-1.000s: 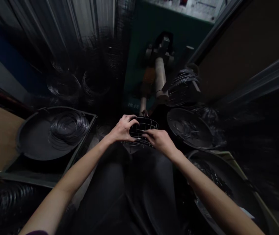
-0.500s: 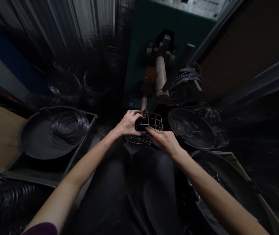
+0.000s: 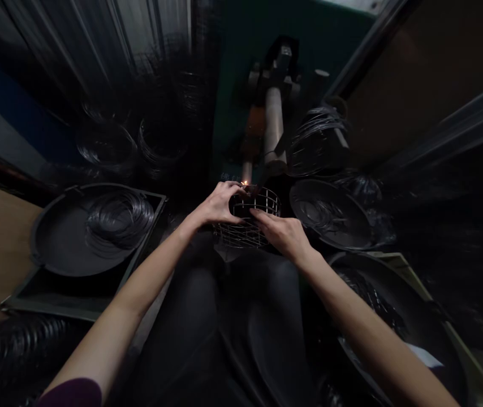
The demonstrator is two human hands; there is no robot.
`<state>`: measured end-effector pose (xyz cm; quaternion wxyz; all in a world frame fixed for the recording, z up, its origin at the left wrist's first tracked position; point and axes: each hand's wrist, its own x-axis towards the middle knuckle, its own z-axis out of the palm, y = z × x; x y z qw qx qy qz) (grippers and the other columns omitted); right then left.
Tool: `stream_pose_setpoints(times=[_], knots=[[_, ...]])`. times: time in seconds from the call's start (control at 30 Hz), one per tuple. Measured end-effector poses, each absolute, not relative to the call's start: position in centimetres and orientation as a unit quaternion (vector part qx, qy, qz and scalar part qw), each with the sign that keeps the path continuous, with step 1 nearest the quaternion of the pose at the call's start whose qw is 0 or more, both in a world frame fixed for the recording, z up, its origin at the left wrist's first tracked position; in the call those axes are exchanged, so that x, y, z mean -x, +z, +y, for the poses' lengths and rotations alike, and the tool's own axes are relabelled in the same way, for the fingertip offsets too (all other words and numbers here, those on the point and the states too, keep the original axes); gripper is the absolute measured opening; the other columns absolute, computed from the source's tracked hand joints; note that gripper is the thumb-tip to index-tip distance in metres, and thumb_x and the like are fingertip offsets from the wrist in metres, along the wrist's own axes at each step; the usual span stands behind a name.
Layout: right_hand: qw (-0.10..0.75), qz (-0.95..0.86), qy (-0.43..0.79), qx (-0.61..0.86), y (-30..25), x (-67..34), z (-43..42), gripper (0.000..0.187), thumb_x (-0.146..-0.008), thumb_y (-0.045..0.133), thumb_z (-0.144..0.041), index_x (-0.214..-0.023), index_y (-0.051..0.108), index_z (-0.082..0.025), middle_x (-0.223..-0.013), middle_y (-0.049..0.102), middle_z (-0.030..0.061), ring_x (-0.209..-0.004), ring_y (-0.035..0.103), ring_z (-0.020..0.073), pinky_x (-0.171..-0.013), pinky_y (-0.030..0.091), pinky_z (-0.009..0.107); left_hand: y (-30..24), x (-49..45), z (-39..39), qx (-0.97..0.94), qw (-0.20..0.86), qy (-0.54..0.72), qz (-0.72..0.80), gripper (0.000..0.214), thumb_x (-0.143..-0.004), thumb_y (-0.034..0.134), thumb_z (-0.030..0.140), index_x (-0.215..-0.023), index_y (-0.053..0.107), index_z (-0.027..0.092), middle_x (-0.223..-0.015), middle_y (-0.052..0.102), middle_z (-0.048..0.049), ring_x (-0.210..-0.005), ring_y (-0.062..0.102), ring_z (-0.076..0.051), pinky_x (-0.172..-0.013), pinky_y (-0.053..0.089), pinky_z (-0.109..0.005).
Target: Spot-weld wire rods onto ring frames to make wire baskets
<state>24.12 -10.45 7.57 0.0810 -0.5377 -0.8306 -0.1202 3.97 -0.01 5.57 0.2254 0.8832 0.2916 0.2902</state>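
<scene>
A round wire basket (image 3: 267,199) sits above my lap, its far rim under the tip of a spot welder (image 3: 246,171). A small orange spark glows where tip and rim meet. My left hand (image 3: 220,203) grips the basket's left side, thumb and fingers curved round the rim. On the near side, my right hand (image 3: 281,230) holds the wire mesh with its fingers pressed together over it. The basket's lower part is dim and partly hidden by both hands.
A black round tray (image 3: 63,237) with a coil of wire rings (image 3: 120,220) stands at the left. To the right are another dark tray (image 3: 352,226) and a larger basin (image 3: 428,333). The green welding machine (image 3: 233,68) rises ahead; wire coils (image 3: 318,133) hang beside it.
A spark has appeared at the welder's tip. My hands and the basket appear slightly higher in view, and the whole view has shifted a little.
</scene>
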Motion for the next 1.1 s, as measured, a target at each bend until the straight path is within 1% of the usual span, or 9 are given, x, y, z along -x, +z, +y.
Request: stream_pose_setpoints(times=[0.1, 0.2, 0.4, 0.63, 0.73, 0.83, 0.93, 1.0, 1.1], knots=[[0.137, -0.804, -0.12, 0.566, 7.3, -24.5, -10.4, 0.028, -0.094, 0.042, -0.02, -0.114, 0.062, -0.023, -0.109, 0.068, 0.0036, -0.081, 0.065, 0.0131, -0.057, 0.043, 0.02, 6.0, -4.1, 0.7, -0.876, 0.224, 0.287, 0.315, 0.066, -0.053, 0.081, 0.033, -0.111, 0.056, 0.017, -0.122, 0.05, -0.0118, -0.117, 0.046, -0.029, -0.1, 0.04, -0.044], [0.15, -0.777, -0.122, 0.599, 7.5, -24.7, -9.6, 0.022, -0.093, 0.045, -0.024, -0.1, 0.066, -0.02, -0.1, 0.066, 0.0049, -0.072, 0.061, 0.0123, -0.052, 0.037, 0.021, 6.1, -4.4, 1.6, -0.873, 0.222, 0.289, 0.325, 0.067, -0.051, 0.083, 0.035, -0.11, 0.056, 0.017, -0.122, 0.049, -0.0122, -0.117, 0.045, -0.03, -0.1, 0.04, -0.045], [0.174, -0.753, -0.108, 0.626, 7.6, -24.7, -8.0, 0.022, -0.092, 0.047, -0.028, -0.098, 0.066, -0.02, -0.094, 0.061, 0.0054, -0.068, 0.055, 0.013, -0.051, 0.031, 0.022, 6.0, -4.7, 3.2, -0.874, 0.219, 0.291, 0.321, 0.067, -0.052, 0.083, 0.039, -0.109, 0.056, 0.017, -0.118, 0.053, -0.0099, -0.113, 0.047, -0.028, -0.101, 0.039, -0.043], [0.203, -0.74, -0.086, 0.636, 7.8, -24.9, -6.0, 0.023, -0.091, 0.047, -0.032, -0.093, 0.066, -0.019, -0.09, 0.059, 0.0062, -0.066, 0.053, 0.0148, -0.052, 0.034, 0.024, 6.8, -5.3, 4.8, -0.861, 0.235, 0.296, 0.341, 0.073, -0.051, 0.084, 0.04, -0.113, 0.053, 0.016, -0.114, 0.054, -0.0096, -0.108, 0.049, -0.028, -0.097, 0.041, -0.042], [0.24, -0.751, -0.051, 0.613, 8.1, -25.4, -5.6, 0.023, -0.09, 0.048, -0.033, -0.091, 0.066, -0.019, -0.086, 0.061, 0.0063, -0.069, 0.057, 0.0164, -0.058, 0.04, 0.025, 6.8, -5.5, 4.4, -0.851, 0.235, 0.317, 0.346, 0.079, -0.052, 0.083, 0.038, -0.12, 0.048, 0.018, -0.117, 0.054, -0.0087, -0.109, 0.049, -0.029, -0.097, 0.041, -0.044], [0.287, -0.763, -0.028, 0.579, 9.0, -26.6, -4.1, 0.021, -0.089, 0.049, -0.03, -0.095, 0.065, -0.018, -0.088, 0.064, 0.0072, -0.078, 0.061, 0.0189, -0.07, 0.046, 0.028, 6.9, -5.0, 4.4, -0.855, 0.259, 0.306, 0.329, 0.088, -0.052, 0.083, 0.038, -0.129, 0.043, 0.021, -0.128, 0.05, -0.0097, -0.117, 0.046, -0.032, -0.102, 0.037, -0.047], [0.244, -0.757, -0.06, 0.603, 10.1, -27.7, -1.2, 0.02, -0.086, 0.049, -0.018, -0.097, 0.066, -0.015, -0.094, 0.066, 0.0101, -0.081, 0.061, 0.0196, -0.072, 0.046, 0.029, 6.7, -3.6, 5.3, -0.831, 0.334, 0.324, 0.306, 0.098, -0.06, 0.078, 0.046, -0.142, 0.029, 0.023, -0.144, 0.038, -0.012, -0.131, 0.037, -0.031, -0.107, 0.033, -0.046], [0.179, -0.761, -0.064, 0.62, 10.4, -28.2, 1.0, 0.018, -0.082, 0.05, -0.01, -0.087, 0.068, -0.011, -0.088, 0.067, 0.0101, -0.076, 0.061, 0.0165, -0.068, 0.043, 0.025, 5.8, -2.5, 6.3, -0.788, 0.388, 0.355, 0.321, 0.082, -0.074, 0.066, 0.048, -0.142, 0.03, 0.021, -0.145, 0.039, -0.0127, -0.133, 0.038, -0.028, -0.108, 0.033, -0.043], [0.145, -0.755, -0.067, 0.635, 10.3, -28.6, 3.5, 0.018, -0.08, 0.054, -0.008, -0.065, 0.065, -0.008, -0.069, 0.065, 0.0057, -0.063, 0.057, 0.0092, -0.06, 0.038, 0.019, 3.8, -1.5, 7.9, -0.751, 0.433, 0.344, 0.361, 0.049, -0.084, 0.054, 0.041, -0.125, 0.055, 0.015, -0.126, 0.06, -0.0117, -0.118, 0.055, -0.024, -0.103, 0.04, -0.04]])
